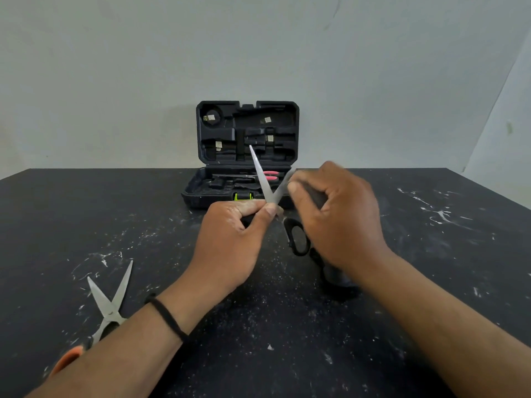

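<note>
Scissors with black handles (268,193) are held up over the middle of the bench (431,268), blades open in a V and pointing away from me. My left hand (230,239) grips one handle, fingers curled round it and thumb pressed near the pivot; the other handle loop hangs free. My right hand (342,219) is curled round a dark tool (316,198) at the right blade. It is blurred, so I cannot tell what kind it is. Orange-handled scissors (110,300) lie open on the bench at the left, partly under my forearm. Behind stands an open tool case (247,133) with a pink-handled tool (270,175) inside.
</note>
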